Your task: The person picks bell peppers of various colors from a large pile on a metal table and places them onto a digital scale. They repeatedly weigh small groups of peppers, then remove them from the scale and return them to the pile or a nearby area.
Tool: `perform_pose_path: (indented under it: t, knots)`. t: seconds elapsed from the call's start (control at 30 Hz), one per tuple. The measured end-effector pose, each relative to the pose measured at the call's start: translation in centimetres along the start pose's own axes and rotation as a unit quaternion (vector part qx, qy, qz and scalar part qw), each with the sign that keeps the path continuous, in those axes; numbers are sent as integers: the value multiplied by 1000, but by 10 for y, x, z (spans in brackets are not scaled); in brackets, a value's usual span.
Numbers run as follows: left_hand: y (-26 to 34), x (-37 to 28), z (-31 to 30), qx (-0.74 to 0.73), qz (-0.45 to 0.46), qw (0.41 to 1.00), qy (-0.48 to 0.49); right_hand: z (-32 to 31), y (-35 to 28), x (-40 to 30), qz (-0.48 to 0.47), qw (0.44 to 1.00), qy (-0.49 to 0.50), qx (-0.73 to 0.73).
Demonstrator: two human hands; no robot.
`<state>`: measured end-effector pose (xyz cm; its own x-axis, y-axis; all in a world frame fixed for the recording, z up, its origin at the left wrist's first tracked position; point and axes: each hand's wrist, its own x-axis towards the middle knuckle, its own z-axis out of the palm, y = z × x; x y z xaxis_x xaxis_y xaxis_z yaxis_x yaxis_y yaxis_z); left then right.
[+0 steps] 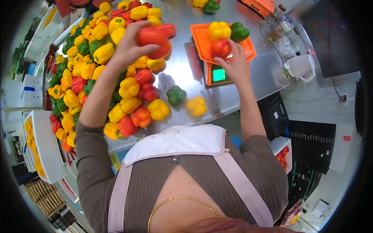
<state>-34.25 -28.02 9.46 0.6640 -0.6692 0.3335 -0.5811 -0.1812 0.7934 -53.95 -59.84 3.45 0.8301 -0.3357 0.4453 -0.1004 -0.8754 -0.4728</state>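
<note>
My left hand (129,43) grips a large red bell pepper (153,42), blurred, held over the right side of a big heap of peppers. On the orange tray (201,32) of a digital scale sit a yellow bell pepper (219,31) and a green bell pepper (239,32). Nearer to me, my right hand (236,62) has its fingers and thumb around a red bell pepper (220,48) at the same tray. The scale's green display (218,75) is lit. A green pepper (176,95) and a yellow pepper (196,106) lie on the metal table (215,102) in front of the scale.
The heap of yellow, red and green peppers (87,70) covers the table's left side. A white pitcher (300,67) and a jar (279,30) stand at the right edge. Another orange device (259,7) is behind. White foam boxes (48,145) stand left; black crates (271,113) stand right.
</note>
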Motion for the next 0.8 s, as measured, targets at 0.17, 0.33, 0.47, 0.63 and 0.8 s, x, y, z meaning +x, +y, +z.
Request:
perform_pose_path:
  t: [0.17,0.33,0.47,0.63,0.8]
  knots:
    - [20,40,110,92,90,991,-24,16,32,11,51,991,10,120]
    - [21,60,183,129,81,988,-5,-25,80,-6,136,908,52,393]
    - [3,58,218,174,94,979,-45,-66,106,-37,212,853,91,469]
    - [21,46,187,97,59,993,9,-84,143,-78,279,797,156,513]
    - [50,35,136,-44,-16,999,24,-97,114,-50,200,779,179,567]
